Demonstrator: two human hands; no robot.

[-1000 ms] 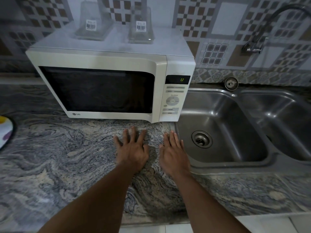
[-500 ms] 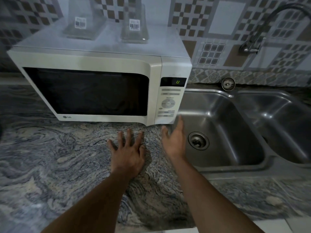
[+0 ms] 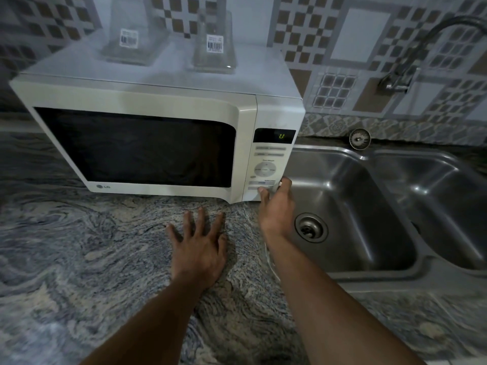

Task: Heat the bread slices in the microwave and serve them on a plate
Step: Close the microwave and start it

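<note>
Head view. Seemingly early: microwave [image 3: 158, 122] at 11 o'clock, glossy white, rounded, door shut, dark window hiding whatever lies inside; no bread or plate visible. Right hand [image 3: 276, 209] pinching its lower right corner, thumb on bottom button. Left hand [image 3: 200, 248] spread flat on veined stone countertop [image 3: 79, 259]. Brushed steel sink [image 3: 355, 196] at 3 o'clock.

Right hand [image 3: 276, 214] around microwave [image 3: 158, 101] corner, left hand [image 3: 200, 251] on countertop [image 3: 79, 259]

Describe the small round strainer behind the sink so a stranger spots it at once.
Start at the double sink right of the microwave. On its back rim, above the divider between the basins, sits the strainer. Unlike the drain, it lies by the tiled wall, not in a basin floor.
</note>
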